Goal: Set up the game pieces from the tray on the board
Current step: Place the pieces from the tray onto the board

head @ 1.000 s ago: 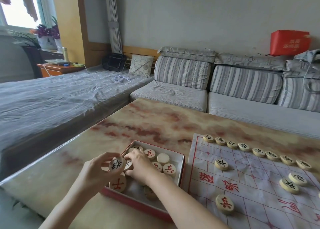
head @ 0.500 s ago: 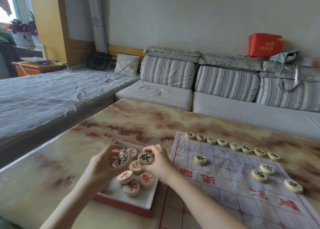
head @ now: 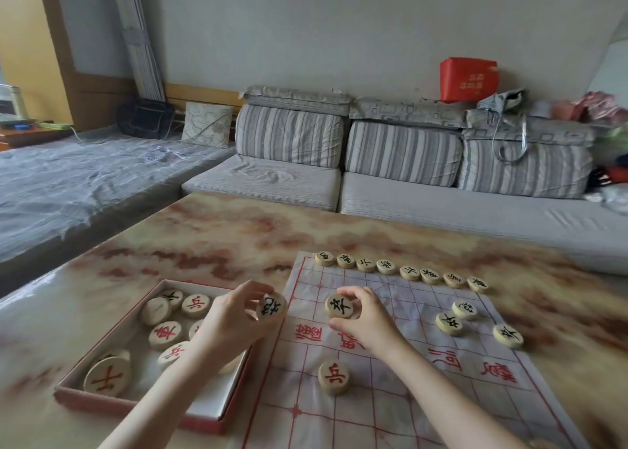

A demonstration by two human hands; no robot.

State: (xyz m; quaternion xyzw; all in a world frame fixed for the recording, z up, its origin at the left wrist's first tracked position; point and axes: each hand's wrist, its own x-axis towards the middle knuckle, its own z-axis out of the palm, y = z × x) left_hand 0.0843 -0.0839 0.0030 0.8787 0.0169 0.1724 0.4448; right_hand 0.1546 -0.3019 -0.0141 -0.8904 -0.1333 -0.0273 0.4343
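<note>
wooden black-marked pieces are pinched, one by the left hand (head: 234,316) beside the tray (head: 136,404), one by the right hand (head: 365,314) over the board (head: 390,397); a careless set-down could knock placed pieces.

The table (head: 190,241) is tan with red-brown swirls. The board (head: 401,397) is white with red lines and red words. The tray (head: 136,404) has red sides and is white inside. The sofa cushions (head: 289,135) have grey and white stripes.

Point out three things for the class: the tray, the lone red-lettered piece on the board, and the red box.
tray (head: 112,402), head view, near rim.
red-lettered piece (head: 333,376), head view, top face.
red box (head: 469,78), head view, front face.
</note>
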